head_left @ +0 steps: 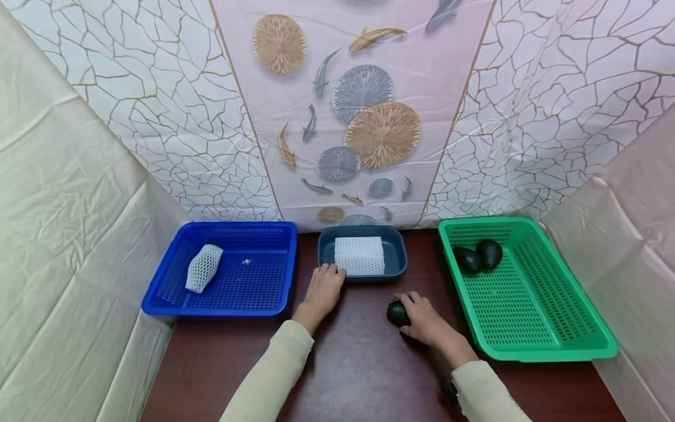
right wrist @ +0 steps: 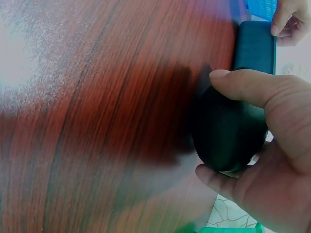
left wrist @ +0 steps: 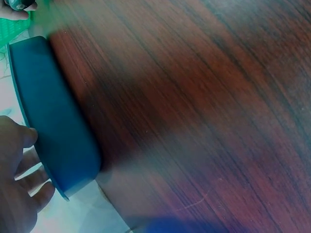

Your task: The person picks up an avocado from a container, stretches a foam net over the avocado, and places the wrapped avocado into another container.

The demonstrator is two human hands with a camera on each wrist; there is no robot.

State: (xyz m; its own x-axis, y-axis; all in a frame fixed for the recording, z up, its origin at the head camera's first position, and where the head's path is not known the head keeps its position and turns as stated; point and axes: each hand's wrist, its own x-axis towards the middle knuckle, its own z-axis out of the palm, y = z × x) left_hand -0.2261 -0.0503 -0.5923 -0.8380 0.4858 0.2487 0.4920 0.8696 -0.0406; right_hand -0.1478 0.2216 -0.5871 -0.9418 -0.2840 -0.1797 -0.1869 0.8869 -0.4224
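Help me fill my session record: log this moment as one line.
right hand: holding dark fruit; left hand: touching teal tray; teal tray: white netting; blue basket: white mesh sleeve; green basket: two dark fruits

Right hand [head_left: 424,319] grips a dark avocado [head_left: 396,315]; left hand [head_left: 321,291] touches a teal tray's [head_left: 395,258] near-left corner, white foam netting [head_left: 360,255] inside.

Left hand [left wrist: 18,170] touching dark teal tray [left wrist: 58,111], reddish-brown wood-grain table [left wrist: 189,107]

Cloth walls [head_left: 343,117] around a table [head_left: 353,357] suggest a booth.
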